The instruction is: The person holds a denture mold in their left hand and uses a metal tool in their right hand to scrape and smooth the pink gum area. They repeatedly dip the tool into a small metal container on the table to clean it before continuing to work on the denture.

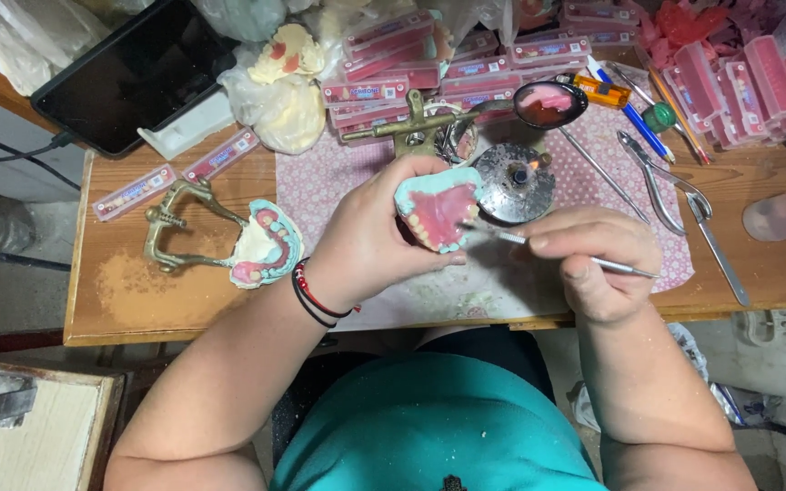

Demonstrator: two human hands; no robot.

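Observation:
My left hand [373, 238] grips a denture model [438, 211] with a teal base, pink wax gums and a row of teeth, held up above the wooden table [129, 300]. My right hand [593, 259] holds a thin metal carving tool [502, 235] like a pen, its tip touching the pink wax at the model's right side. Just behind the model sits a small round metal burner [515, 182] with a tiny flame.
A second denture model on a brass articulator [229, 241] lies at the left. A tablet [134, 73] leans at the back left. Pink boxes of teeth [466, 64], a spoon with pink wax [549, 103], pliers [661, 182] and pens crowd the back and right.

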